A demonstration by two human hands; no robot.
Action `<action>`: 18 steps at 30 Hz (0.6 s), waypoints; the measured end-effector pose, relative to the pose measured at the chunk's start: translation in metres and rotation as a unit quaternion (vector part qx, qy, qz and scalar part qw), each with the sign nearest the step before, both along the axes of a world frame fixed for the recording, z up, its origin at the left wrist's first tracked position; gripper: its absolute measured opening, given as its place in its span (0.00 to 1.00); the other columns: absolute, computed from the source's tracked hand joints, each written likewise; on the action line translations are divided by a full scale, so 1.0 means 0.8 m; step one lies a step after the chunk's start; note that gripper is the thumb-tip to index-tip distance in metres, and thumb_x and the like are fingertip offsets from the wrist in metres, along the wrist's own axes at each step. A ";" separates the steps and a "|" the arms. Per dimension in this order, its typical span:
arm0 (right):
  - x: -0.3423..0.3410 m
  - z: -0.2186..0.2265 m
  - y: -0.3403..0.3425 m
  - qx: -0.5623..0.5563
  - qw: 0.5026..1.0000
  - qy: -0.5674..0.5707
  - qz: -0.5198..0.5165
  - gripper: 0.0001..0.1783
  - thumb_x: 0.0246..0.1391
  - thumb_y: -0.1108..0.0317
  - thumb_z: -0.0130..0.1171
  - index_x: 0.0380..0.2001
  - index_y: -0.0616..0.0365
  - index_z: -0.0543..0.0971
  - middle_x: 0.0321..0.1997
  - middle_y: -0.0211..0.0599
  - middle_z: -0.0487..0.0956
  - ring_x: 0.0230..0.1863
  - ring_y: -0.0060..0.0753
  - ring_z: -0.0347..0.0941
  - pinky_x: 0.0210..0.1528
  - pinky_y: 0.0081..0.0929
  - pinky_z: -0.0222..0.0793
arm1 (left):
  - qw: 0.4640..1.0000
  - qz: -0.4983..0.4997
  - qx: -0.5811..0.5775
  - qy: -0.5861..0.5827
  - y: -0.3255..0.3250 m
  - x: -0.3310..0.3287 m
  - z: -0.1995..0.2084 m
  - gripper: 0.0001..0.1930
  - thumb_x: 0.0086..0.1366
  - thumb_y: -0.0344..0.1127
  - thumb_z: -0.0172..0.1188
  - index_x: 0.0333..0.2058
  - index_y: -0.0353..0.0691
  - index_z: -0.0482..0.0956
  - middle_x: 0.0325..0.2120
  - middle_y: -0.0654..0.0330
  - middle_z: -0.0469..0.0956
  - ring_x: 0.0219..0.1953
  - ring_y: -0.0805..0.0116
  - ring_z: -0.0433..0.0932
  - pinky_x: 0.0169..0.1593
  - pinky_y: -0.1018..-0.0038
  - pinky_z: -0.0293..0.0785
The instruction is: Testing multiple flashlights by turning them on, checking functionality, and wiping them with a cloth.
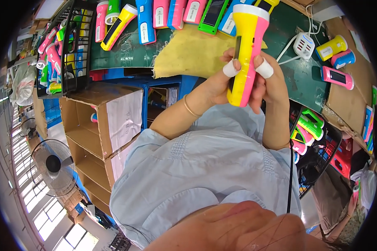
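A yellow and pink flashlight [246, 58] with a white head is held up in front of my chest, its head pointing away from me. My left hand [220, 83] grips it from the left, the thumb wrapped in white tape. From the other side my right hand [269, 81] closes on the pink half, its thumb taped too. A dark panel shows along the flashlight's left side. Beyond my hands, a row of similar flashlights lies on the green table, among them a blue one [145, 23] and a green one [213, 16]. A yellow cloth [192, 52] lies under my hands.
A black wire basket [77, 50] full of flashlights stands at the left, above a cardboard shelf [86, 129]. At right are a white multi-port charger [304, 45] with cables, loose flashlights [337, 78] and another black basket [324, 154]. A fan [53, 164] stands far left.
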State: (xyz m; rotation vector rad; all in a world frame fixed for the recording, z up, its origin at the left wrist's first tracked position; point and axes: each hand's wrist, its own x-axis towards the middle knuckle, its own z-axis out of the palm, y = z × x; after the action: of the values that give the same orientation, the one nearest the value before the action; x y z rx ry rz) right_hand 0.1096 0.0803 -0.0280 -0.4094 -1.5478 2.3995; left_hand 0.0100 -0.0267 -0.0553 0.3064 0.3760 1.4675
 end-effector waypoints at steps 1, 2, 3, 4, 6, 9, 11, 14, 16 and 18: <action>0.000 0.002 -0.003 -0.064 0.997 0.018 -0.024 0.31 0.54 0.50 0.51 0.47 0.70 0.68 0.45 0.47 0.73 0.45 0.38 0.73 0.48 0.29 0.68 | 0.998 -0.055 -0.022 -0.015 0.000 0.001 0.005 0.32 0.59 0.61 0.48 0.45 0.33 0.68 0.35 0.49 0.75 0.35 0.57 0.78 0.40 0.64 0.77; 0.009 -0.003 0.000 -0.082 0.994 -0.015 -0.076 0.30 0.52 0.52 0.55 0.47 0.68 0.66 0.44 0.44 0.73 0.41 0.33 0.73 0.44 0.26 0.70 | 0.993 -0.091 -0.005 0.069 -0.003 -0.003 0.012 0.31 0.61 0.60 0.46 0.45 0.33 0.68 0.35 0.50 0.75 0.36 0.58 0.78 0.42 0.65 0.76; 0.007 0.003 -0.003 -0.001 0.987 -0.021 -0.161 0.29 0.50 0.54 0.58 0.46 0.67 0.67 0.42 0.42 0.73 0.38 0.30 0.73 0.41 0.25 0.70 | 0.980 -0.126 0.013 0.152 -0.005 -0.010 0.019 0.29 0.63 0.58 0.44 0.45 0.33 0.68 0.36 0.51 0.75 0.38 0.59 0.77 0.43 0.67 0.75; 0.005 0.009 -0.005 0.079 0.966 -0.028 -0.244 0.28 0.48 0.55 0.61 0.44 0.66 0.68 0.40 0.40 0.73 0.36 0.28 0.73 0.38 0.23 0.70 | 0.955 -0.084 -0.040 0.281 -0.012 -0.015 0.031 0.22 0.64 0.48 0.50 0.46 0.33 0.67 0.36 0.53 0.75 0.40 0.62 0.77 0.45 0.69 0.74; 0.006 0.014 -0.003 0.415 0.840 -0.124 -0.328 0.24 0.42 0.60 0.67 0.36 0.63 0.68 0.33 0.37 0.71 0.29 0.32 0.70 0.32 0.26 0.67 | 0.834 0.065 -0.034 0.547 -0.016 -0.029 0.036 0.21 0.60 0.37 0.57 0.49 0.33 0.65 0.40 0.54 0.74 0.45 0.65 0.74 0.48 0.70 0.71; 0.003 0.015 -0.020 0.582 0.731 -0.117 -0.337 0.25 0.37 0.62 0.69 0.35 0.61 0.68 0.33 0.41 0.69 0.29 0.40 0.69 0.30 0.29 0.67 | 0.870 0.219 0.035 0.440 0.012 -0.040 0.033 0.27 0.57 0.32 0.59 0.54 0.34 0.61 0.52 0.56 0.66 0.53 0.65 0.67 0.57 0.69 0.61; 0.001 0.014 -0.035 0.606 0.720 -0.073 -0.329 0.25 0.36 0.63 0.70 0.37 0.59 0.69 0.37 0.39 0.70 0.31 0.36 0.70 0.31 0.27 0.68 | 0.928 0.196 0.032 0.315 0.019 -0.044 0.026 0.32 0.52 0.37 0.65 0.53 0.34 0.62 0.49 0.55 0.68 0.49 0.64 0.71 0.54 0.68 0.67; 0.003 0.029 -0.040 0.574 0.761 -0.066 -0.295 0.26 0.37 0.63 0.70 0.39 0.60 0.69 0.37 0.39 0.70 0.31 0.36 0.70 0.31 0.27 0.68 | 0.937 0.226 0.068 0.257 0.029 -0.048 0.012 0.35 0.50 0.45 0.67 0.53 0.35 0.63 0.43 0.54 0.73 0.45 0.63 0.74 0.47 0.67 0.74; 0.004 0.032 -0.039 0.539 0.790 -0.083 -0.279 0.27 0.37 0.61 0.69 0.39 0.62 0.70 0.37 0.41 0.71 0.31 0.37 0.70 0.32 0.27 0.67 | 0.961 0.218 0.098 0.136 0.030 -0.054 0.009 0.30 0.49 0.39 0.68 0.48 0.35 0.66 0.39 0.55 0.75 0.42 0.64 0.77 0.44 0.69 0.76; 0.009 0.029 -0.036 0.494 0.841 -0.064 -0.214 0.23 0.41 0.62 0.66 0.38 0.63 0.71 0.35 0.41 0.72 0.30 0.35 0.69 0.33 0.26 0.66 | 0.951 0.257 0.086 0.148 0.028 -0.050 0.019 0.30 0.50 0.43 0.67 0.48 0.35 0.66 0.39 0.54 0.76 0.41 0.61 0.77 0.45 0.66 0.75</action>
State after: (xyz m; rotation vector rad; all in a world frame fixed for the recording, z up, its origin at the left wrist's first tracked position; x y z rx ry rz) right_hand 0.1170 0.0518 -0.0049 -0.5820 -2.1890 1.0364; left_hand -0.0297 -0.0040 -0.0398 0.6068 0.6014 1.9787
